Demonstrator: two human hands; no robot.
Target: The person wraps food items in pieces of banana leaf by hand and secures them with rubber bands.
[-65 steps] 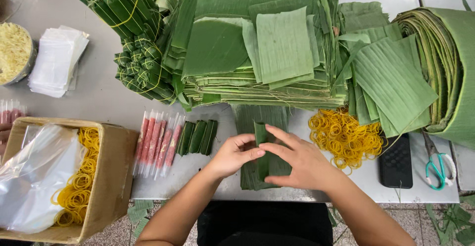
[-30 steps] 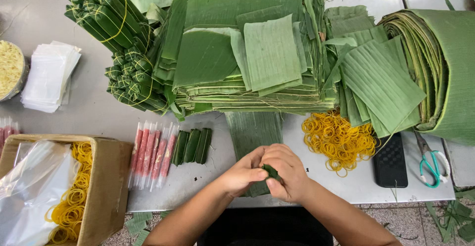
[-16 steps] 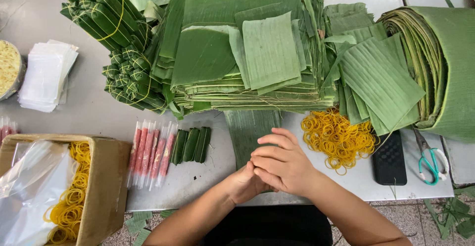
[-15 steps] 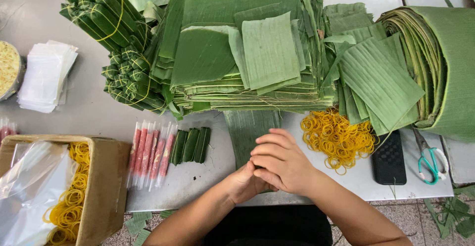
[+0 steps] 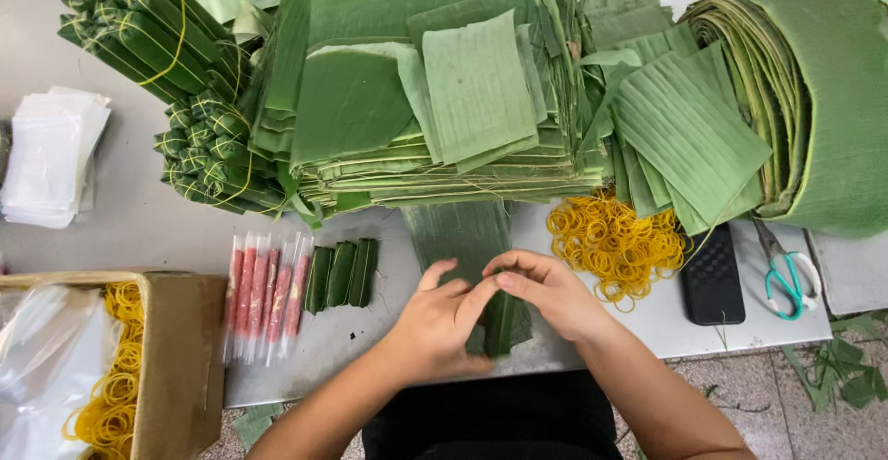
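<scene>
Leaf roll (image 5: 500,323): dark green banana-leaf strip, folded narrow and long, glossy, upright in the frame, at the near edge of the grey surface (image 5: 157,229), resting on a flat leaf sheet (image 5: 460,233) with fine parallel ribs.

Head view. The roll is pinched from both sides. Left hand (image 5: 437,323) is curled, thumb and fingers closed against the roll's left side. Right hand (image 5: 548,291) is bent over the top, fingertips pressed on the roll's upper end; fingers of the two hands are touching. The lower end of the roll is seen below the hands.

Just left, three finished green rolls (image 5: 341,275) are laid side by side, next to a row of pink sticks in clear wrappers (image 5: 264,294). A heap of yellow rubber bands (image 5: 612,238) is noted just right of the hands, then a black phone (image 5: 712,281) and teal-handled scissors (image 5: 784,275). Stacked cut leaves (image 5: 435,99) and banded bundles (image 5: 176,81) fill the far side. A cardboard box (image 5: 176,358) with more bands sits at the lower left.
</scene>
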